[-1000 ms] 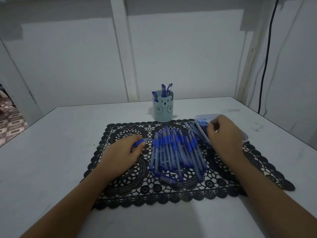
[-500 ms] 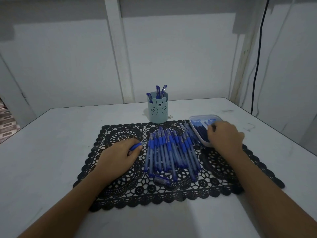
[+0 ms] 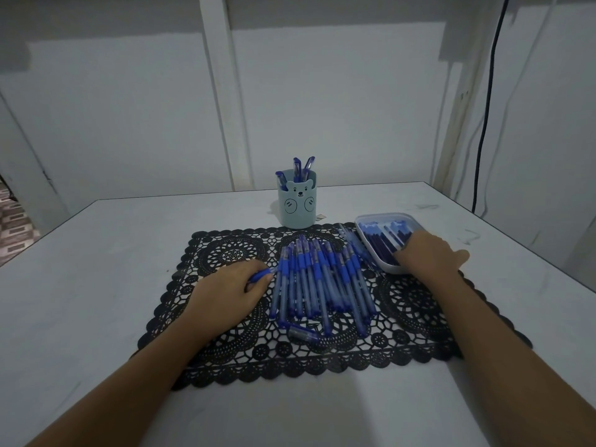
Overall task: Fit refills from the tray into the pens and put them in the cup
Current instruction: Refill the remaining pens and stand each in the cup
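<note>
Several blue pens [image 3: 319, 279] lie side by side on a black lace mat [image 3: 225, 253]. My left hand [image 3: 229, 291] rests on the mat left of the row, its fingers closed on a blue pen [image 3: 259, 275]. My right hand [image 3: 429, 256] reaches into the near end of the clear tray [image 3: 364, 221], which holds blue refills [image 3: 382, 238]; its fingertips are hidden, so I cannot tell whether they hold a refill. The light blue bear cup [image 3: 298, 204] stands behind the mat with three pens in it. A loose pen cap [image 3: 303, 333] lies near the mat's front.
The grey table [image 3: 96, 285] ends at a left edge and a far right edge. A wall with a white post stands behind. A black cable [image 3: 483, 124] hangs down at the right.
The view has shifted a little. My right hand has slid further toward the near end of the tray. The left hand keeps still with its pen.
</note>
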The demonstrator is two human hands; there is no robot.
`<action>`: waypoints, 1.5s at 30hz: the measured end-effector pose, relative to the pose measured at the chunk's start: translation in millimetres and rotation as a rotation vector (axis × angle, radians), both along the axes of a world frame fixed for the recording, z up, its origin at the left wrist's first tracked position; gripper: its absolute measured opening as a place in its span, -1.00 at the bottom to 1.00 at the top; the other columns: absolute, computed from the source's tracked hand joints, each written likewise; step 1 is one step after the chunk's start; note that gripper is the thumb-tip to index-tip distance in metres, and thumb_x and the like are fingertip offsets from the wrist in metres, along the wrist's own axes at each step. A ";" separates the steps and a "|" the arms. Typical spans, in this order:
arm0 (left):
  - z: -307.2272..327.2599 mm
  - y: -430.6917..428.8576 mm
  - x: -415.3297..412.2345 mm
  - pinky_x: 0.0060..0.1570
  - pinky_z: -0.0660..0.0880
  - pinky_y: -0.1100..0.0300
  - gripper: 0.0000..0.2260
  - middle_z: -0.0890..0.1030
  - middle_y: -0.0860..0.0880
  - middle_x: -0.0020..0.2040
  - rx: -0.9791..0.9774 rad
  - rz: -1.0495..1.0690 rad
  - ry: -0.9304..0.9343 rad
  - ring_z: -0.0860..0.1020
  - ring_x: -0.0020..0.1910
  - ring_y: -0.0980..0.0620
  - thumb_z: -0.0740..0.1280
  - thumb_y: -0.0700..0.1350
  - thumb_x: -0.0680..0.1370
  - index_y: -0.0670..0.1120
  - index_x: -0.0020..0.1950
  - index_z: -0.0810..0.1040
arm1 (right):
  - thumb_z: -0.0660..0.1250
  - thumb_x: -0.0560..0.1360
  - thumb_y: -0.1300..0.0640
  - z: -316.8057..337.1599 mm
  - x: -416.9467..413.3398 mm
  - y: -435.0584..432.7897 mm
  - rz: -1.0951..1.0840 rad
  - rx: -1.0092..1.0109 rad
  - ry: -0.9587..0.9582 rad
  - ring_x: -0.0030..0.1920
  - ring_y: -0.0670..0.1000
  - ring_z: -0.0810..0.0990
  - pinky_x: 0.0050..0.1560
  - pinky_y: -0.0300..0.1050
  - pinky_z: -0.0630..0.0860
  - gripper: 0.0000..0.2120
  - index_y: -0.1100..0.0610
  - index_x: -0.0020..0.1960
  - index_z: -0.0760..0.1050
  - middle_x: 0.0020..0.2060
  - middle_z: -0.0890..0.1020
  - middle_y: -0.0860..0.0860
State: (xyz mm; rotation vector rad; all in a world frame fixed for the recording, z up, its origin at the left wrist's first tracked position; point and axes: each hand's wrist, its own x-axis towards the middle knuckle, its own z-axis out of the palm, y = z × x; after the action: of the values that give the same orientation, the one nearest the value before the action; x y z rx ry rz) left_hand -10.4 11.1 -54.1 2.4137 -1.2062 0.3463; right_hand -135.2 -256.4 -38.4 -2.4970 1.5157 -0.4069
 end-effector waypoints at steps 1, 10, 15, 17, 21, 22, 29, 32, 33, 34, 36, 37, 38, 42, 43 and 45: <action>-0.3 -0.2 0.6 -0.38 0.27 0.38 -0.82 0.55 0.15 -0.19 0.001 -0.001 0.002 0.45 -0.27 0.27 0.14 0.09 0.57 0.12 0.05 0.49 | 0.24 0.45 0.08 0.1 0.0 0.6 -0.005 -0.002 -0.001 -0.08 0.08 0.44 0.06 0.01 0.20 -0.92 0.07 -0.19 0.39 -0.19 0.50 0.03; 3.6 2.5 3.4 -0.15 0.39 0.31 -0.72 0.53 0.19 0.09 -0.067 -0.080 0.016 0.49 -0.06 0.21 0.10 0.06 0.60 0.13 0.28 0.42 | 0.21 0.55 0.13 15.0 -3.1 28.1 0.387 -0.050 -0.458 -0.07 0.01 0.52 -0.08 -0.23 0.33 -0.80 0.17 0.10 0.53 0.00 0.62 0.08; 4.8 1.3 0.4 -0.05 0.39 0.27 -0.76 0.49 0.15 0.03 -0.108 -0.124 0.036 0.47 0.00 0.19 0.14 -0.05 0.60 0.00 0.22 0.47 | 0.24 0.53 0.17 15.5 -3.4 64.0 0.802 0.042 -0.455 -0.13 -0.21 0.43 -0.17 -0.51 0.29 -0.82 0.09 0.07 0.58 -0.10 0.56 -0.07; 5.5 0.8 0.0 -0.06 0.36 0.29 -0.78 0.48 0.16 0.01 -0.130 -0.132 0.052 0.45 -0.02 0.20 0.16 -0.09 0.59 -0.02 0.21 0.47 | 0.26 0.52 0.19 13.1 -2.9 71.2 0.859 0.092 -0.466 -0.14 -0.22 0.45 -0.17 -0.51 0.31 -0.84 0.07 0.03 0.59 -0.14 0.55 -0.12; 5.3 1.1 1.3 -0.10 0.32 0.36 -0.77 0.51 0.12 0.03 -0.153 -0.132 0.106 0.44 -0.04 0.21 0.16 -0.10 0.60 -0.04 0.22 0.47 | 0.28 0.51 0.19 11.8 -2.8 71.6 0.862 0.129 -0.516 -0.10 -0.18 0.50 -0.16 -0.53 0.33 -0.86 0.04 -0.02 0.59 -0.13 0.58 -0.11; 5.3 1.0 1.3 -0.10 0.30 0.36 -0.77 0.50 0.13 0.02 -0.154 -0.128 0.117 0.43 -0.04 0.21 0.16 -0.10 0.60 -0.05 0.22 0.47 | 0.28 0.51 0.19 12.2 -3.1 70.3 0.852 0.134 -0.532 -0.10 -0.16 0.50 -0.16 -0.55 0.32 -0.86 0.03 -0.03 0.59 -0.13 0.59 -0.09; 6.5 1.3 4.1 -0.18 0.28 0.45 -0.76 0.51 0.13 -0.04 -0.183 -0.131 0.144 0.42 -0.16 0.30 0.15 -0.11 0.60 -0.04 0.24 0.47 | 0.29 0.51 0.18 11.5 -2.7 68.8 0.854 0.147 -0.532 -0.06 -0.12 0.52 -0.14 -0.48 0.33 -0.86 -0.04 -0.07 0.55 -0.10 0.60 -0.07; 7.4 0.8 1.8 -0.08 0.34 0.36 -0.75 0.55 0.08 0.03 -0.189 -0.150 0.154 0.46 -0.05 0.20 0.16 -0.12 0.60 -0.05 0.25 0.47 | 0.29 0.51 0.18 10.2 -1.8 67.9 0.851 0.149 -0.530 -0.05 -0.12 0.51 -0.13 -0.45 0.33 -0.87 -0.01 -0.05 0.57 -0.10 0.60 -0.08; 7.2 0.8 1.4 -0.07 0.35 0.37 -0.75 0.55 0.08 0.03 -0.192 -0.156 0.159 0.47 -0.04 0.18 0.16 -0.12 0.60 -0.05 0.26 0.47 | 0.29 0.51 0.18 9.7 -1.5 67.9 0.851 0.153 -0.528 -0.06 -0.13 0.51 -0.13 -0.44 0.33 -0.87 -0.01 -0.05 0.57 -0.10 0.59 -0.08; 7.1 0.5 1.1 -0.09 0.34 0.41 -0.75 0.55 0.09 0.02 -0.196 -0.159 0.165 0.47 -0.05 0.20 0.16 -0.12 0.60 -0.05 0.26 0.47 | 0.29 0.51 0.18 9.1 -1.2 67.6 0.851 0.156 -0.524 -0.08 -0.15 0.50 -0.15 -0.44 0.32 -0.87 -0.02 -0.05 0.57 -0.10 0.59 -0.08; 6.9 0.1 1.1 -0.15 0.30 0.48 -0.75 0.53 0.15 -0.03 -0.213 -0.158 0.179 0.46 -0.09 0.27 0.16 -0.12 0.59 -0.04 0.25 0.47 | 0.29 0.51 0.17 7.9 -0.7 67.0 0.851 0.161 -0.515 -0.11 -0.20 0.48 -0.17 -0.45 0.31 -0.87 -0.02 -0.05 0.56 -0.10 0.59 -0.09; 7.1 0.0 1.1 -0.18 0.29 0.49 -0.75 0.52 0.19 -0.06 -0.225 -0.154 0.187 0.45 -0.11 0.30 0.16 -0.12 0.59 -0.03 0.25 0.47 | 0.28 0.51 0.17 7.7 -0.8 66.4 0.849 0.168 -0.516 -0.12 -0.22 0.48 -0.18 -0.47 0.31 -0.87 -0.02 -0.05 0.56 -0.10 0.59 -0.09; 7.7 0.1 0.6 -0.21 0.29 0.50 -0.75 0.50 0.22 -0.08 -0.236 -0.155 0.193 0.45 -0.13 0.33 0.16 -0.12 0.59 -0.03 0.25 0.47 | 0.28 0.52 0.17 7.7 -0.9 66.2 0.846 0.176 -0.519 -0.12 -0.24 0.47 -0.20 -0.50 0.30 -0.87 -0.02 -0.05 0.56 -0.11 0.58 -0.09; 10.2 1.1 -2.6 -0.35 0.29 0.48 -0.73 0.52 0.16 -0.10 -0.265 -0.183 0.219 0.42 -0.33 0.43 0.15 -0.15 0.60 -0.01 0.29 0.44 | 0.29 0.52 0.17 9.3 -1.3 66.3 0.843 0.195 -0.537 -0.13 -0.27 0.47 -0.20 -0.52 0.30 -0.86 -0.07 -0.10 0.53 -0.12 0.58 -0.12; 10.5 1.4 -3.2 -0.36 0.29 0.48 -0.73 0.52 0.15 -0.10 -0.269 -0.188 0.226 0.42 -0.36 0.44 0.15 -0.16 0.60 -0.01 0.29 0.43 | 0.29 0.51 0.17 9.2 -1.1 66.4 0.844 0.202 -0.540 -0.13 -0.27 0.48 -0.19 -0.51 0.30 -0.85 -0.07 -0.10 0.53 -0.12 0.58 -0.12; 10.2 1.2 -2.8 -0.36 0.29 0.50 -0.73 0.52 0.16 -0.12 -0.282 -0.192 0.229 0.42 -0.36 0.44 0.15 -0.16 0.60 -0.02 0.29 0.43 | 0.29 0.52 0.17 8.9 -1.1 66.1 0.848 0.214 -0.541 -0.14 -0.25 0.48 -0.18 -0.46 0.32 -0.85 -0.08 -0.10 0.53 -0.11 0.59 -0.12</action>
State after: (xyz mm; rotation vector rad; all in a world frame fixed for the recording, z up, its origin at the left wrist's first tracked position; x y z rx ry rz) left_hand -13.2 12.3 -43.9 2.0175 -1.1857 0.1630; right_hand -136.3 -190.3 -29.5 -2.3118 0.2401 -0.6356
